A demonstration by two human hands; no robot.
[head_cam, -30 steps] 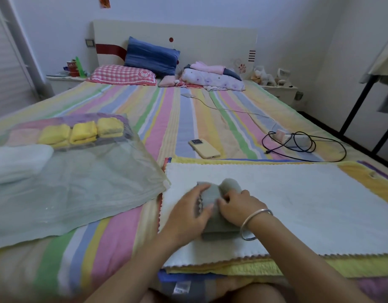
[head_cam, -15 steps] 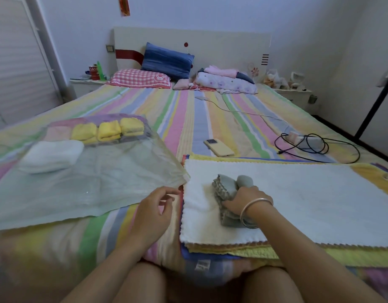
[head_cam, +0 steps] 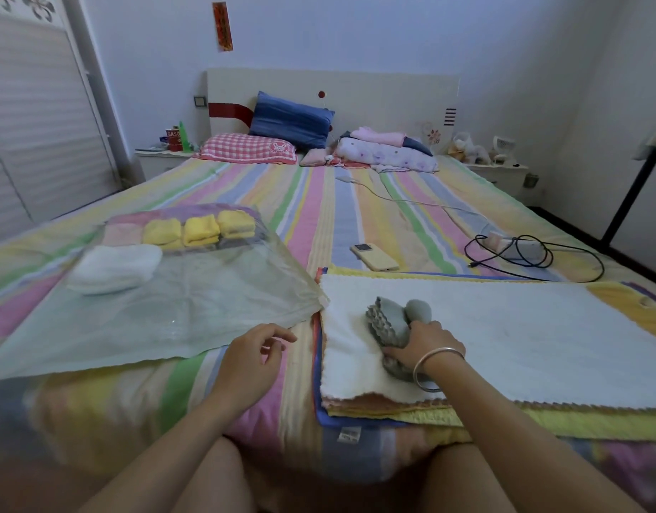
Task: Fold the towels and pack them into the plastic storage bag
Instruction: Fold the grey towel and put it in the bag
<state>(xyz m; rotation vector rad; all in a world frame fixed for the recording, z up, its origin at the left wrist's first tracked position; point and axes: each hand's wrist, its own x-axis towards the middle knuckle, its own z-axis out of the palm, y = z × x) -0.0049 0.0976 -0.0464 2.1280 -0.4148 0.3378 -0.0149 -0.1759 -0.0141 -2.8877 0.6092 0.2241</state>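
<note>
Packing step: your right hand (head_cam: pixel 424 344) clutches folded grey towel (head_cam: pixel 390 321) mid-frame; left hand (head_cam: pixel 252 359) relaxed, empty. Next, open bag (head_cam: pixel 171 323) mouth.

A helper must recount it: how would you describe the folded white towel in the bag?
On the striped bed, look at the clear plastic bag lying flat on the near left side. Inside it, in front of a row of yellow towels, sits the folded white towel. It is the only white bundle in the bag; the others are coloured.
</note>
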